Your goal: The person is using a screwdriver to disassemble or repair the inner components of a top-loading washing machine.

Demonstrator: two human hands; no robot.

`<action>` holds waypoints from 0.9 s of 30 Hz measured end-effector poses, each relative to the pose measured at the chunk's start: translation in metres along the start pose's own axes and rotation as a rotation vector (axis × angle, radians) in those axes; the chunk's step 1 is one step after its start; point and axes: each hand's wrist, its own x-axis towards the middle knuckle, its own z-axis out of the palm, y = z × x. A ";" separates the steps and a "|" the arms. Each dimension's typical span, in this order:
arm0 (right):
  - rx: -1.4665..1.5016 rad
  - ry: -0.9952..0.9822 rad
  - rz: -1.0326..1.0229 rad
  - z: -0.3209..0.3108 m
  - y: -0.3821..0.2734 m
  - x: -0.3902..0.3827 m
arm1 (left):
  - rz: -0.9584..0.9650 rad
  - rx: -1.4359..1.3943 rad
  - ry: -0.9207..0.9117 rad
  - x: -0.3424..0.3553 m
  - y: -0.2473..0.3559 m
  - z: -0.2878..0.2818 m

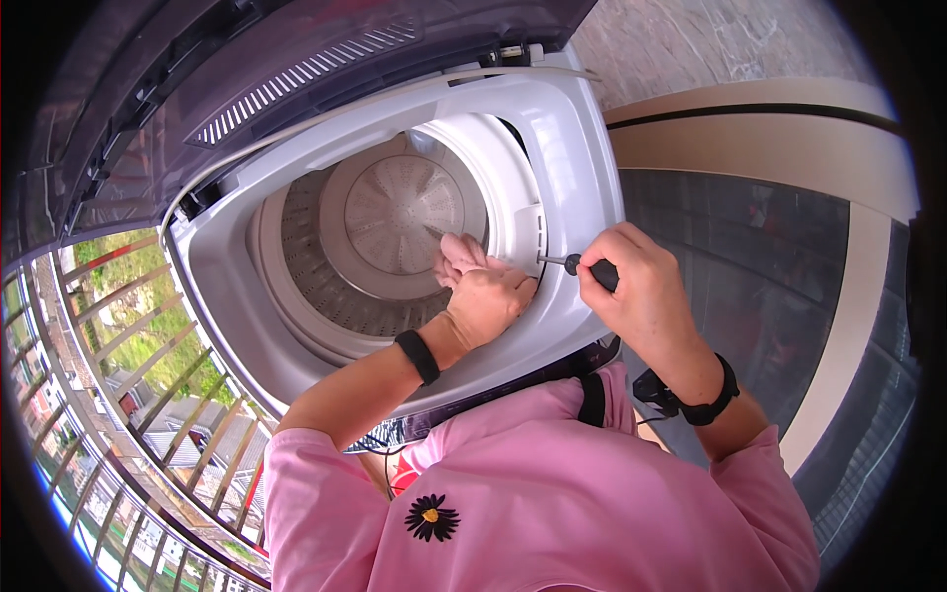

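The top-loading washing machine (pixel 582 168) stands open in front of me, its perforated metal drum (pixel 404 207) exposed. In my right hand (pixel 636 286) is a screwdriver (pixel 597 272) with a black handle. Its thin shaft points left, and the tip meets the slotted edge of the white ring (pixel 508 187) around the drum opening. My left hand (pixel 488 301) reaches over the near right rim, its fingers closed beside that tip; what they grip is hidden. Something soft-looking and pale pink, fingers or cloth, shows just beyond it over the drum; I cannot tell which.
The dark lid (pixel 296 79) is raised along the back left. A railing (pixel 168 395) runs down the left side, with greenery and buildings beyond. Right of the machine are dark glossy panels (pixel 740 266) with a cream frame. A cable lies by the machine's front.
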 end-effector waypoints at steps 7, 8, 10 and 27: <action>-0.007 0.006 0.000 0.000 0.000 0.000 | 0.026 -0.005 -0.149 0.000 -0.002 -0.012; -0.005 0.009 -0.006 0.000 0.001 0.001 | 0.025 -0.052 -0.167 0.000 -0.003 -0.015; -0.001 0.001 0.003 -0.002 0.000 0.001 | 0.032 -0.026 -0.229 0.004 0.000 -0.020; 0.015 -0.010 0.008 -0.002 0.000 0.002 | 0.085 -0.013 -0.108 0.005 -0.014 -0.006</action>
